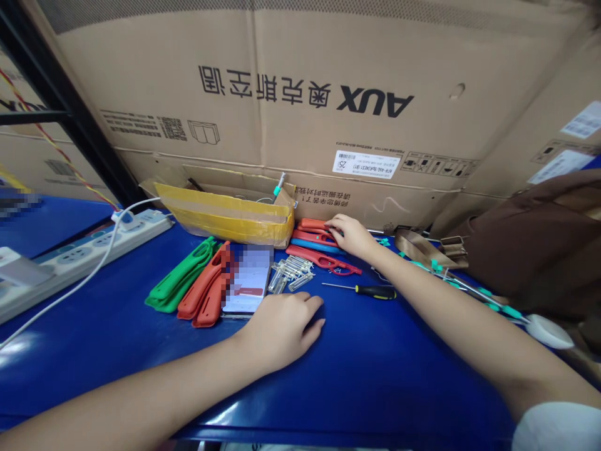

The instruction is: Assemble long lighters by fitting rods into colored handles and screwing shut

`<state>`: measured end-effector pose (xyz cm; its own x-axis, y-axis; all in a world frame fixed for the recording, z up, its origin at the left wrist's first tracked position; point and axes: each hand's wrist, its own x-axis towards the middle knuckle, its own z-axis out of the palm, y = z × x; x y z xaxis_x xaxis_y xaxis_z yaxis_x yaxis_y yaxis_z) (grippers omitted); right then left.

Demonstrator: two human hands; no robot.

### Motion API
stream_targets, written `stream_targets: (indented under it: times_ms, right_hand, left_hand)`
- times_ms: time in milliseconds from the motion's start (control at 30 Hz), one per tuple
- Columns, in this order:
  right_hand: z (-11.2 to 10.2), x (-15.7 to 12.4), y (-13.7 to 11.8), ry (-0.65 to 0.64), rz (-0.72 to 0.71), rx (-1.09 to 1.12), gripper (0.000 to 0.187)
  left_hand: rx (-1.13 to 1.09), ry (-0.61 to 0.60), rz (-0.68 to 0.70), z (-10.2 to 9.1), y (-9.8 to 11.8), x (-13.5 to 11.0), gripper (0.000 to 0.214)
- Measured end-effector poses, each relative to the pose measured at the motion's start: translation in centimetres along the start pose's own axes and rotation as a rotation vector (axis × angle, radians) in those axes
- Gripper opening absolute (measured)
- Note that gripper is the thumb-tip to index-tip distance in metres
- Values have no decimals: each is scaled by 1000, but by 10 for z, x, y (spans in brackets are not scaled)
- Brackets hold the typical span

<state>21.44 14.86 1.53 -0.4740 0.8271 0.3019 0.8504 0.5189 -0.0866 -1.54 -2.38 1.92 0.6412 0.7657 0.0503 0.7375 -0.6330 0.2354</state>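
1. While the left hand (284,329) lies low over the near middle of the blue table (375,369), its fingers curl loosely, thumb apart, with nothing showing in their grasp.
2. Over on the far side, the right hand (350,233) is at the orange shell (310,223), fingertips bent down at its right end; whether they pinch it or merely touch it, I cannot tell.
3. That orange shell lies farthest in its pile, just right of the yellow-taped box (225,216); nearer come a red shell (307,237), a blue shell (310,245) and, slanting nearest, the looped shell (319,257).
4. Into the middle we go: clear tubes (293,270) lie heaped between the phone (248,272) on the left and the screwdriver (375,292) on the right, its tip pointing left.
5. Left of the phone, red handles (201,287) and green handles (176,282) lie side by side, narrow ends to the far side.
6. Out left runs the power strip (77,255); behind everything stands the carton (291,37), its print upside down.
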Motion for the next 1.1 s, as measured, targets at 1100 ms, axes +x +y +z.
stream_targets:
  times_ms: [1100]
  right_hand:
    - [-10, 9, -1, -263, 65, -139, 33]
  left_hand:
    - [0, 4, 24, 2, -2, 0, 30]
